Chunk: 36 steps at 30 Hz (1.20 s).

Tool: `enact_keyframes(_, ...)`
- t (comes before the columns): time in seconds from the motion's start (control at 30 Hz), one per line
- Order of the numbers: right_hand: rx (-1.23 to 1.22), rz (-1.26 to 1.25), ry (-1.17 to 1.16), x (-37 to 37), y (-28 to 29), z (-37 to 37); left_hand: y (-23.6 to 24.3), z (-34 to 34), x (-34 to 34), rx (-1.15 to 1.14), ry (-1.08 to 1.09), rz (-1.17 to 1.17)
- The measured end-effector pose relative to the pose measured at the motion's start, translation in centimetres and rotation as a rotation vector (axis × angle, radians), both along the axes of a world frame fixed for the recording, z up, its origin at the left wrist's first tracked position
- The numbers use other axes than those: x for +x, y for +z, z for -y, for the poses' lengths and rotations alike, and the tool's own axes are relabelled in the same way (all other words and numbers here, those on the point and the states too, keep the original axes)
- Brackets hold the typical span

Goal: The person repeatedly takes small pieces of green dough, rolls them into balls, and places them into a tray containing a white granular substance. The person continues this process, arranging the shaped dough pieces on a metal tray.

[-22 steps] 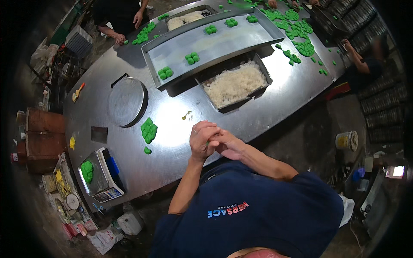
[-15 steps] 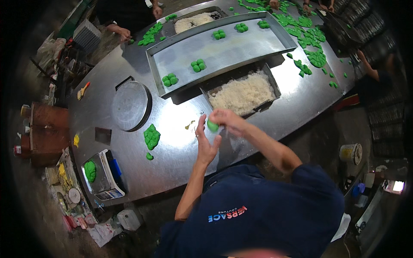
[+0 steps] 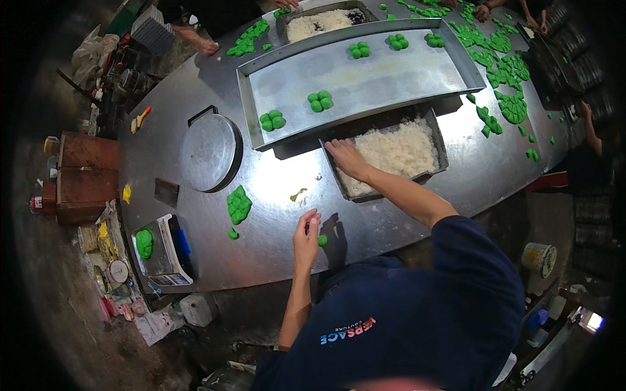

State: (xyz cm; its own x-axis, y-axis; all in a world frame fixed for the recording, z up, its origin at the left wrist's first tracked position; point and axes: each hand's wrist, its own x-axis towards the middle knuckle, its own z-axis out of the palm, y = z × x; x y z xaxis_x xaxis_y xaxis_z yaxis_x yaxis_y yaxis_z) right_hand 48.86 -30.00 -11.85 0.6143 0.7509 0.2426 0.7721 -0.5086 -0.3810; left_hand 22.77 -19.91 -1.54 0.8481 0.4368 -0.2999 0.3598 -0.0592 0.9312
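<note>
My left hand [image 3: 305, 244] is near the table's front edge, its fingers curled upward close together. A small green dough ball [image 3: 322, 240] shows beside the base of its thumb, partly hidden, and seems cupped in that hand. My right hand [image 3: 347, 158] reaches across to the left end of a dark rectangular pan [image 3: 440, 142] of white shredded or crumbly stuff [image 3: 398, 156]. Its fingers bend down together at the pan's rim, and their tips are hidden. Behind the pan, a long metal tray [image 3: 287, 85] bears several clusters of green balls [image 3: 319, 101].
To the left are a round lidded pan [image 3: 210, 153], a green dough lump [image 3: 239, 205], a scale [image 3: 166, 251] with dough, and a brush [image 3: 139, 119]. Green dough pieces [image 3: 512, 107] spread across the far right. Co-workers' hands [image 3: 207, 47] are along the far side.
My right hand has left the green ball by my left hand and moved forward to the pan. My left hand has drawn back toward me, and the whole view has shifted slightly.
</note>
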Motion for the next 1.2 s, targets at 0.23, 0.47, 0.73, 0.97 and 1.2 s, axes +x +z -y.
enact_keyframes(0.23, 0.341, -0.703, -0.212, 4.3, 2.1, 1.5, 1.5, -0.6, 0.1, -0.006, -0.072, 0.030)
enact_keyframes(0.47, 0.557, -1.067, -0.375, 1.5, 3.5, 7.3, 1.0, -2.6, -2.6, -0.117, 0.047, 0.084)
enact_keyframes(0.73, 0.838, -1.831, 0.000, -13.5, 13.8, 2.0, 3.3, -3.3, -2.1, -0.446, 0.088, 0.284)
enact_keyframes(0.97, 0.579, -1.159, -0.147, -21.6, 9.7, -3.8, 0.9, -4.5, -5.3, -0.735, 0.220, 0.222)
enact_keyframes(1.2, 0.321, -0.943, 0.019, -26.6, 12.6, -5.2, 3.3, -6.6, -11.2, -0.172, 0.292, 0.260)
